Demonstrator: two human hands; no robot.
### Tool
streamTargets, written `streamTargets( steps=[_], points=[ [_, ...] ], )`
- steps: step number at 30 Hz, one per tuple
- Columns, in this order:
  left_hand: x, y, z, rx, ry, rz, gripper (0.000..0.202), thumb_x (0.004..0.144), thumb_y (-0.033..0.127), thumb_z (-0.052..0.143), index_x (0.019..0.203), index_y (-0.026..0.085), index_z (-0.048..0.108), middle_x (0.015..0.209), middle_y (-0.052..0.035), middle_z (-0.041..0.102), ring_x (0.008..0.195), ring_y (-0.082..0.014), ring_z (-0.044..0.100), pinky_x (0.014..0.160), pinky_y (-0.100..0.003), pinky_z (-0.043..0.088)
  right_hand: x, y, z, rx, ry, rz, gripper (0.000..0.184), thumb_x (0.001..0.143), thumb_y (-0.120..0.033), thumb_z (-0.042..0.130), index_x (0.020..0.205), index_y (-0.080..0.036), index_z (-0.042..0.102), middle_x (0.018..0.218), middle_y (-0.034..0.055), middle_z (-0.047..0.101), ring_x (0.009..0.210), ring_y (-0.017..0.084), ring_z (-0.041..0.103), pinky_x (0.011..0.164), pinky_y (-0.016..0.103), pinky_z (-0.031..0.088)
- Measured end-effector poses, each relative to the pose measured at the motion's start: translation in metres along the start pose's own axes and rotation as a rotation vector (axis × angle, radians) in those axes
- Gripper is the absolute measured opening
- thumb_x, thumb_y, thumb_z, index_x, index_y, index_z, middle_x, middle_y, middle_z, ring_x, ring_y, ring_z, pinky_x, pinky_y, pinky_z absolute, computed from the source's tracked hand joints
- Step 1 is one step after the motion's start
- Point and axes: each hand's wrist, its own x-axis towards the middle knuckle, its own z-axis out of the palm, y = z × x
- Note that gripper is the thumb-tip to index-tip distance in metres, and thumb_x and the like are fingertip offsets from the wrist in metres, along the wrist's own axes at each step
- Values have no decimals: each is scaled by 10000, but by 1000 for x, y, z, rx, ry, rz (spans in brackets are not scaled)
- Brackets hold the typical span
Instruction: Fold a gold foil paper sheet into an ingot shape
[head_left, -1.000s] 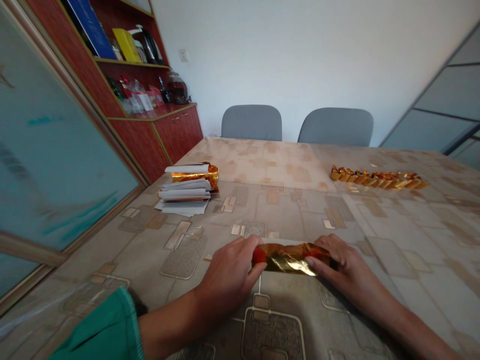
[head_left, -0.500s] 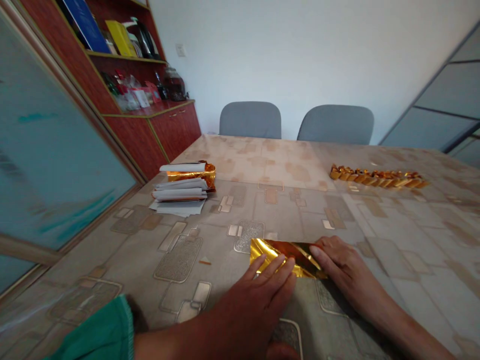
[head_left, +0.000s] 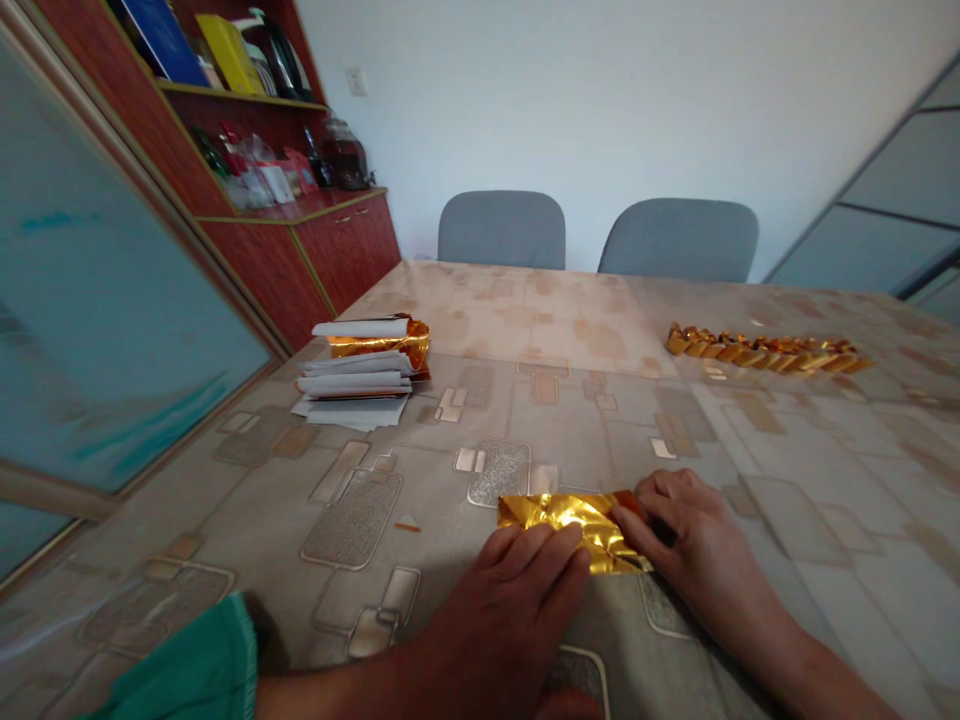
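The left hand (head_left: 517,600) lies low in the middle of the frame, flat and spread, palm down, its fingertips pressing the near edge of a crumpled gold foil sheet (head_left: 564,512). The right hand (head_left: 686,530) sits just right of it with the fingers bent, their tips on the right end of the same sheet; whether they pinch the foil or only press it cannot be told. The sheet lies folded into a short band on the table (head_left: 540,400), between the two hands and touching both, with a sliver of red showing at its right end. A green sleeve (head_left: 187,670) shows at the lower left corner

Further up the table, left of centre, a stack of white papers (head_left: 358,385) carries a roll of gold foil (head_left: 390,342) on top. At the right, well apart from the hands, a row of small folded gold pieces (head_left: 765,352) runs across the patterned cloth. Beyond the far edge stand two grey chairs (head_left: 501,230) before a pale wall. In the upper left a red-brown cabinet (head_left: 315,260) holds bottles and jars, with books on the shelf above
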Motion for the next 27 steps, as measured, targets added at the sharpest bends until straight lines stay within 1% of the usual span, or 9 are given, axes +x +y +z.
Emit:
streamTargets(
  steps=[4, 11, 14, 16, 17, 19, 21, 24, 27],
  points=[
    [-2, -1, 3, 26, -12, 13, 815, 939, 641, 504, 1513, 89, 328, 1532, -212, 447, 1404, -347, 408, 1162, -478, 318, -1, -1, 0, -33, -23, 4, 360, 1005, -379, 514, 699, -210, 601, 715, 50, 589, 715, 247, 557, 684, 396, 416],
    [-2, -1, 3, 39, -41, 6, 828, 927, 686, 477, 1514, 117, 348, 1519, -216, 466, 1387, -373, 432, 1128, -519, 349, -1, -1, -2, -99, -26, 24, 253, 965, -306, 542, 724, -229, 542, 730, 50, 583, 726, 262, 544, 665, 402, 426],
    [-2, -2, 1, 40, -51, 4, 814, 902, 702, 507, 1501, 165, 383, 1540, -209, 439, 1375, -399, 442, 1101, -534, 378, -1, -6, -12, -102, 67, -11, 97, 966, -272, 544, 932, -201, 600, 853, 85, 639, 802, 281, 573, 707, 413, 457],
    [-2, -1, -1, 52, -68, 5, 796, 898, 688, 532, 1495, 179, 394, 1552, -208, 422, 1389, -405, 428, 1097, -537, 386, -3, -16, -17, -98, 159, -113, 110, 971, -246, 544, 1049, -192, 598, 909, 98, 662, 828, 280, 587, 740, 412, 463],
    [-1, 0, -3, 56, -81, 6, 795, 903, 675, 538, 1503, 178, 381, 1561, -208, 410, 1401, -402, 416, 1102, -537, 383, -4, -22, -18, -81, 184, -166, 91, 971, -221, 544, 1044, -199, 592, 883, 84, 663, 797, 262, 589, 730, 393, 462],
    [-1, 1, -5, 53, -111, 12, 823, 907, 655, 553, 1533, 171, 329, 1588, -206, 371, 1426, -388, 390, 1125, -529, 367, -7, -33, -14, 26, 158, -256, 70, 972, -161, 523, 943, -216, 555, 767, 37, 641, 682, 204, 587, 644, 319, 455],
    [0, 3, -7, 47, -125, 5, 861, 898, 635, 587, 1554, 167, 285, 1619, -200, 314, 1449, -376, 361, 1147, -525, 348, -7, -40, -5, 80, 70, -267, 123, 970, -147, 484, 878, -223, 516, 734, 24, 634, 627, 185, 594, 581, 288, 448],
    [-1, 3, -9, 43, -135, -14, 878, 880, 612, 634, 1550, 158, 294, 1629, -203, 289, 1464, -376, 337, 1163, -538, 332, -6, -38, 7, 20, -51, -220, 117, 938, -124, 462, 879, -211, 514, 748, 41, 648, 644, 220, 622, 583, 320, 464],
    [-6, 2, -8, 31, -137, -3, 851, 887, 604, 630, 1528, 128, 335, 1604, -221, 334, 1458, -380, 350, 1168, -558, 324, -4, -30, 8, -35, -147, -185, 108, 914, -110, 493, 867, -204, 519, 770, 49, 635, 661, 238, 614, 610, 355, 478]
  ],
)
